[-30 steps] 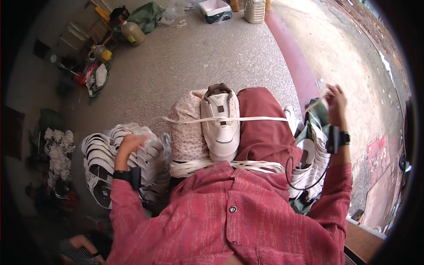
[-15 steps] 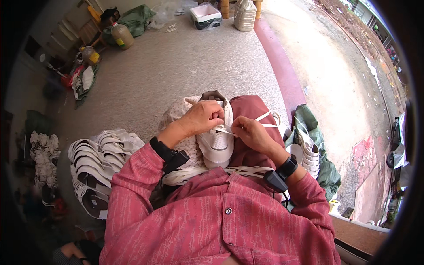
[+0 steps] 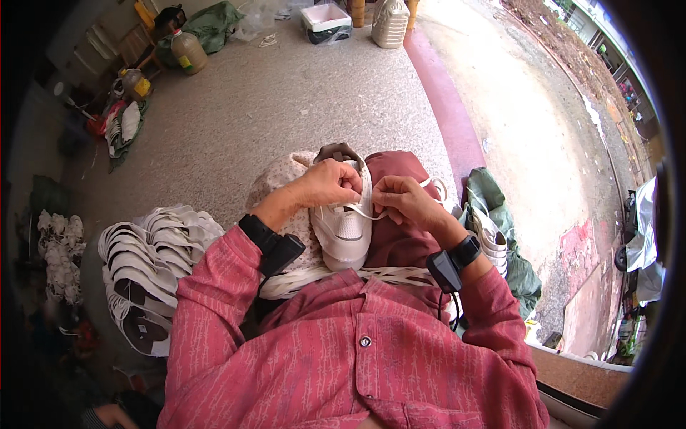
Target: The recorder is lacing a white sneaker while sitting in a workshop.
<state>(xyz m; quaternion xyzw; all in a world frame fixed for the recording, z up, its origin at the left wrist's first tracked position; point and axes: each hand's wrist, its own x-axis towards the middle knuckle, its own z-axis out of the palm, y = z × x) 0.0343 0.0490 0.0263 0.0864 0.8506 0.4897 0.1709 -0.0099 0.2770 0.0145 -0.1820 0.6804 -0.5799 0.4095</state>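
A white sneaker (image 3: 344,239) rests between my legs with its toe toward me and its brown-lined opening away from me. My left hand (image 3: 330,184) is closed over the sneaker's eyelet area, fingers curled on the white shoelace. On the other side, my right hand (image 3: 406,201) pinches the same shoelace (image 3: 366,213), which curves in a short loop between the two hands across the upper. What the left fingertips do at the eyelets is partly hidden. Across my lap lies a bundle of loose white laces (image 3: 300,283).
Stacked white shoe uppers (image 3: 139,257) stand at my left, with a bunch of white laces (image 3: 61,247) beyond. At my right are more white shoes (image 3: 491,239) and a green sack (image 3: 525,282). Plastic jugs (image 3: 188,53) and a white box (image 3: 326,23) sit farther off.
The whole view has shifted slightly. The shoelace between my hands has gone from a fairly straight stretch to a curved loop, and the white strand trailing across my right leg has drawn back.
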